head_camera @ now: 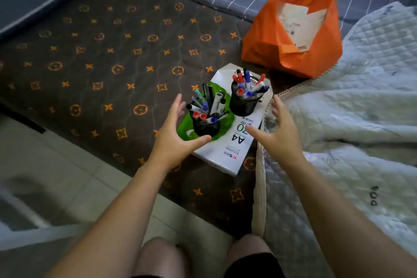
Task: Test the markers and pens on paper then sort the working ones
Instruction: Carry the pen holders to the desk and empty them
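Black mesh pen cups (205, 127), red, blue caps, paper ream (228, 151)

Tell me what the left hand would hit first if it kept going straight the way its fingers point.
Most likely the nearer black pen cup: the left hand is open beside it, thumb reaching under its base and fingers aimed past its left side. Depth is unclear, so the fingers might brush the pens sticking out first.

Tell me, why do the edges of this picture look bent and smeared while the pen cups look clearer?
In the head view, the wide-angle lens curves the edges; the pen cups on the A4 paper pack sit near the centre, fairly sharp; the lower left corner is smeared with blur; the orange bag looks slightly soft; both open hands, left hand and right hand, cast only faint shadows under soft, even light.
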